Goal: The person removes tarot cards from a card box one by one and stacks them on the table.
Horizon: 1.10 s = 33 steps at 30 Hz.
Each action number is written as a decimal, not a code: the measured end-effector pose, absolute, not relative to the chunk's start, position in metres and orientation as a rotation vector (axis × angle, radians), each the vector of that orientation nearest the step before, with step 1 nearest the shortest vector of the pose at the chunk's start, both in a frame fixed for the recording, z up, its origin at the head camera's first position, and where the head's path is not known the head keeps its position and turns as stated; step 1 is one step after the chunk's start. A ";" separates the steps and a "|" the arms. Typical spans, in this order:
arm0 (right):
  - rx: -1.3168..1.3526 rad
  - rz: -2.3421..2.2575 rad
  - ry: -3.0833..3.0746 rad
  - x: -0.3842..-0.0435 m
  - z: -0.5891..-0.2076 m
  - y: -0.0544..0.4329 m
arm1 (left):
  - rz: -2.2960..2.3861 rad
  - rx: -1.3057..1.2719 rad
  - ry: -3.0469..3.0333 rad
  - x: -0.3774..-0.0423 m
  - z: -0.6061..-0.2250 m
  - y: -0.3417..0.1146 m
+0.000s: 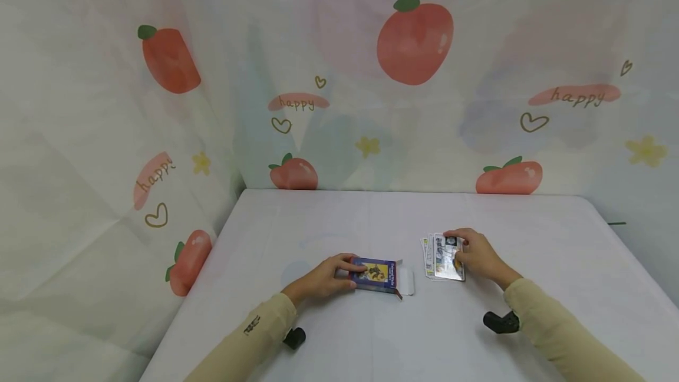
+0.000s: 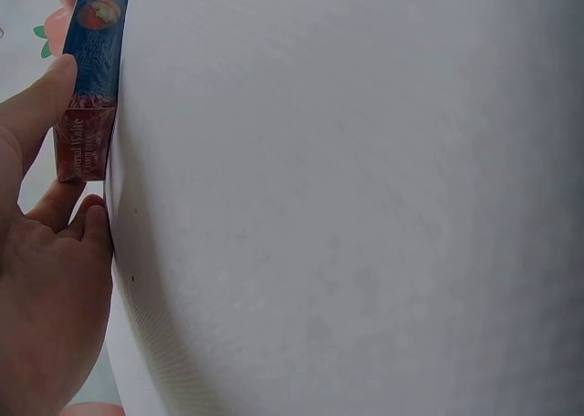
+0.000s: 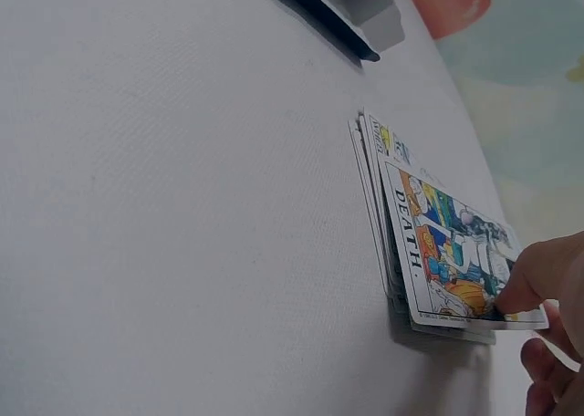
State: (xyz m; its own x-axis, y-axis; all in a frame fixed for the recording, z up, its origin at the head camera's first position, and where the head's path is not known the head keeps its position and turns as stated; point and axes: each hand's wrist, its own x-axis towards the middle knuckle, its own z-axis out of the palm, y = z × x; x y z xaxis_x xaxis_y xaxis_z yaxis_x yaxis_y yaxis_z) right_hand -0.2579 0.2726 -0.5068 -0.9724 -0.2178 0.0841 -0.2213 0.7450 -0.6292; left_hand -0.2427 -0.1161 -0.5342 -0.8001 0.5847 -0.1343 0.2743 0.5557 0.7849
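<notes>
My left hand (image 1: 322,279) grips the left end of a blue and red card box (image 1: 374,273), which lies on the table with its open end and white flap facing right. In the left wrist view the thumb presses on the box's edge (image 2: 96,56), with fingers at its far side. Right of the box, a fanned stack of tarot cards (image 1: 429,258) lies on the table. My right hand (image 1: 484,259) pinches the top tarot card (image 3: 456,252), marked "DEATH", thumb on its face and fingers by its edge. The lower cards are mostly hidden.
The white-covered table (image 1: 366,335) runs back to a printed cloth wall (image 1: 339,75). Another cloth wall (image 1: 106,164) stands along the left side. Black devices are strapped to the left wrist (image 1: 294,338) and right wrist (image 1: 501,322).
</notes>
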 end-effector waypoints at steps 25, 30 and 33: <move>0.328 0.969 -2.985 -0.264 -0.516 0.272 | 1.142 0.711 2.396 -0.245 -0.536 -0.116; 0.324 0.962 -2.988 -0.264 -0.517 0.271 | 1.130 0.704 2.402 -0.246 -0.536 -0.116; 0.324 0.954 -2.992 -0.265 -0.519 0.272 | 1.130 0.711 2.399 -0.245 -0.535 -0.117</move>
